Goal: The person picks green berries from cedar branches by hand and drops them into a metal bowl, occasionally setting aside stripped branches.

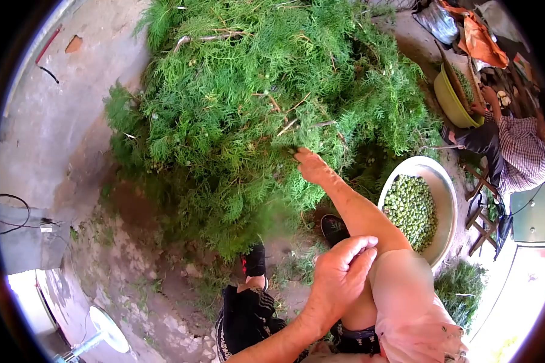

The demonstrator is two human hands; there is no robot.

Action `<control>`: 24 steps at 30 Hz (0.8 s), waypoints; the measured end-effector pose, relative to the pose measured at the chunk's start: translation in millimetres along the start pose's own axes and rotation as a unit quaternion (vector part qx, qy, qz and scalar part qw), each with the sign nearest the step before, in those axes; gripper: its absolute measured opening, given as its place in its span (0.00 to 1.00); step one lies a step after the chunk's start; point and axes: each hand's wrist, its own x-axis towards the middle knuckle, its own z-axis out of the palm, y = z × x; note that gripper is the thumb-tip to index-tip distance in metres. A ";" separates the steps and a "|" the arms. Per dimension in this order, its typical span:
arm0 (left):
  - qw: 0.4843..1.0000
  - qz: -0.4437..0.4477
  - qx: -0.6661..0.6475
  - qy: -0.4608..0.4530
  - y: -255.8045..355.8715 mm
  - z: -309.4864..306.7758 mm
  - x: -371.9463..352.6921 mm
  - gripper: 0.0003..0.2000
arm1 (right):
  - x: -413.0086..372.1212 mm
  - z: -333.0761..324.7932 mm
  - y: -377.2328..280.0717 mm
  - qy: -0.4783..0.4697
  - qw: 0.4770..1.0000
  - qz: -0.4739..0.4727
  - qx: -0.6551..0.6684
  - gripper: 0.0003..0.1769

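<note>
My right hand (312, 167) reaches into a large heap of evergreen branches (224, 115). Its fingers are bent and closed at the foliage, seemingly on an evergreen sprig; the fingertips are partly hidden among the greenery. Nearer to me, my left hand (344, 266) is closed, thumb pressed against the fingers beside my right forearm. Whatever it pinches, if anything, is too small to make out. To the right of my right arm stands a wide metal basin (447, 187) holding many small green cones (410, 209). Below the heap, some foliage is blurred by motion.
At the right, a seated person (524, 151) has a hand at a yellow-green tub (449, 101). My dark shoes (255, 260) are at the heap's near edge. More cut greenery (460, 285) lies below the basin. A white fan (108, 330) stands at lower left.
</note>
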 end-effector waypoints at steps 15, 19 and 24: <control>0.964 -0.049 -0.188 0.183 20.9 -22.6 3.0 0.12 | -120.5 -105.3 -76.9 0.148 0.826 0.070 0.539 0.08; 0.927 0.036 -0.247 0.281 28.4 -45.7 7.9 0.12 | -153.6 -134.7 -114.9 0.116 0.834 0.032 0.539 0.12; 0.951 0.097 -0.146 0.256 30.6 -59.4 8.8 0.13 | -187.4 -156.5 -155.8 0.106 0.890 -0.016 0.443 0.11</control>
